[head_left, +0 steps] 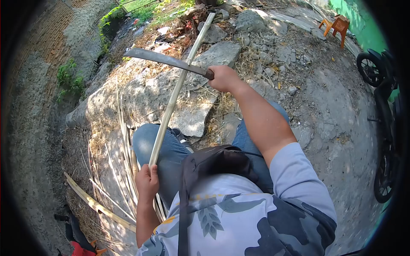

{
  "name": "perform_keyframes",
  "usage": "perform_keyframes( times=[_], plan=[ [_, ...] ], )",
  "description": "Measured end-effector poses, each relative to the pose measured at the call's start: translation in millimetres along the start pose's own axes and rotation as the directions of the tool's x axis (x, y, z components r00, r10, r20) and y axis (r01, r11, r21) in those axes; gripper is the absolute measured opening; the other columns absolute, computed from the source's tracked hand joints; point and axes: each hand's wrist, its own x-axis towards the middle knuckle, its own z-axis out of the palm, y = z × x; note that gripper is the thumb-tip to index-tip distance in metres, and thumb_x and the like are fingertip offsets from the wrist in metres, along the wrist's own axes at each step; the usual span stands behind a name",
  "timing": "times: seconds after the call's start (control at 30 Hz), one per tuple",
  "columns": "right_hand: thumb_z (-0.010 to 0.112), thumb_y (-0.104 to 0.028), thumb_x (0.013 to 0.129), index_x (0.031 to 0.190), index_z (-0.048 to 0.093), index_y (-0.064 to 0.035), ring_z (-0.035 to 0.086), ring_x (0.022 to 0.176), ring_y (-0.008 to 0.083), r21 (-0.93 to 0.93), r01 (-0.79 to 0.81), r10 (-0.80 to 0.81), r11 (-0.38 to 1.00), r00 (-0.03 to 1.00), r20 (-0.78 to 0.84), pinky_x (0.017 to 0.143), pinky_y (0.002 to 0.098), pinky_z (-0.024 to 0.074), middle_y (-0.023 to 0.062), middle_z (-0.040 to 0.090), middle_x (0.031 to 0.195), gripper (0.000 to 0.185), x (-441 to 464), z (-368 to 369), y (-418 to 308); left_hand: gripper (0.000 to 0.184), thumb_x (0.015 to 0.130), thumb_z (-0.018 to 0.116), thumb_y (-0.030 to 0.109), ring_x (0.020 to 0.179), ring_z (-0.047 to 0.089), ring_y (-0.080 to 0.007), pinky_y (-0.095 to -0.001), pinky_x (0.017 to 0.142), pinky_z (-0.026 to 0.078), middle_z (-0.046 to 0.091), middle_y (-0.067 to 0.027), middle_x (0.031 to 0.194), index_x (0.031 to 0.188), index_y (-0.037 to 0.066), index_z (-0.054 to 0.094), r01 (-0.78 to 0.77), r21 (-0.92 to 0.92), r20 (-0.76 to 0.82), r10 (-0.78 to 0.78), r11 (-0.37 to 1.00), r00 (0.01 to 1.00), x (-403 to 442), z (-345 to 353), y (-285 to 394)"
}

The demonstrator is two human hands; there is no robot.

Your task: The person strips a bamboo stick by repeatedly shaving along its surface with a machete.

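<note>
My right hand (224,78) is closed around the dark handle of a machete (164,59), whose long blade points left and lies across a pale bamboo strip (173,98). The strip slants from my left hand (147,182) up to the top centre, over my bent knee. My left hand grips it near its lower end. Blade and strip cross a little left of my right hand; whether they touch is hard to tell. Several thin strips (124,170) lie on the ground beside my left leg.
A thicker bamboo piece (96,205) lies at lower left. Ahead are a concrete slab (218,55), rubble and shavings. An orange stool (340,27) stands at upper right, a motorcycle (384,123) at the right edge. Part of a person in red (81,247) shows at bottom left.
</note>
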Motion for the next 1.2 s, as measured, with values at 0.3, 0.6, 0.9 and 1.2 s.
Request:
perform_keyframes(
  times=[0.3, 0.6, 0.9, 1.2],
  plan=[
    [0.071, -0.02, 0.078, 0.095, 0.07, -0.0182, 0.072, 0.088, 0.0343, -0.166, 0.324, -0.321, 0.931, 0.946, 0.049, 0.078, 0.0495, 0.0562, 0.0099, 0.073, 0.086, 0.017, -14.0, -1.9, -38.5, 0.046, 0.106, 0.061, 0.036, 0.058, 0.043, -0.0134, -0.0345, 0.053, 0.036, 0.046, -0.0043, 0.06, 0.076, 0.004, 0.051, 0.089, -0.12, 0.01, -0.089, 0.989, 0.996, -2.4, 0.3, -3.0],
    [0.072, -0.017, 0.078, 0.098, 0.072, -0.0176, 0.073, 0.096, 0.0304, -0.313, 0.477, -0.411, 0.821, 0.875, 0.256, 0.083, 0.0473, 0.0562, 0.009, 0.074, 0.094, 0.02, -17.7, -6.1, -57.0, 0.045, 0.104, 0.064, 0.035, 0.053, 0.048, -0.0208, -0.0385, 0.052, 0.038, 0.051, -0.011, 0.058, 0.075, 0.003, 0.054, 0.076, 0.016, -0.039, -0.075, 0.997, 0.996, -2.5, 0.7, 6.3],
    [0.07, -0.023, 0.082, 0.105, 0.072, -0.0184, 0.071, 0.101, 0.0354, -0.116, -0.074, 0.074, 0.99, 0.997, -0.003, 0.088, 0.049, 0.0559, 0.0136, 0.075, 0.103, 0.024, -2.4, -16.9, -4.6, 0.043, 0.105, 0.062, 0.033, 0.053, 0.047, -0.0156, -0.0358, 0.051, 0.037, 0.051, -0.0067, 0.058, 0.076, 0.002, 0.054, 0.092, -0.099, 0.008, -0.092, 0.991, 0.996, 2.3, -2.5, 12.0],
    [0.072, -0.019, 0.078, 0.096, 0.069, -0.0163, 0.072, 0.093, 0.0336, -0.242, 0.422, -0.393, 0.874, 0.906, 0.159, 0.083, 0.0487, 0.0564, 0.0096, 0.074, 0.091, 0.018, -17.5, 5.9, -60.6, 0.043, 0.107, 0.06, 0.032, 0.057, 0.042, -0.0115, -0.0335, 0.052, 0.035, 0.047, -0.0027, 0.059, 0.077, 0.003, 0.053, 0.1, -0.163, -0.048, -0.109, 0.982, 0.993, -2.3, 4.8, 10.0]
  ],
)
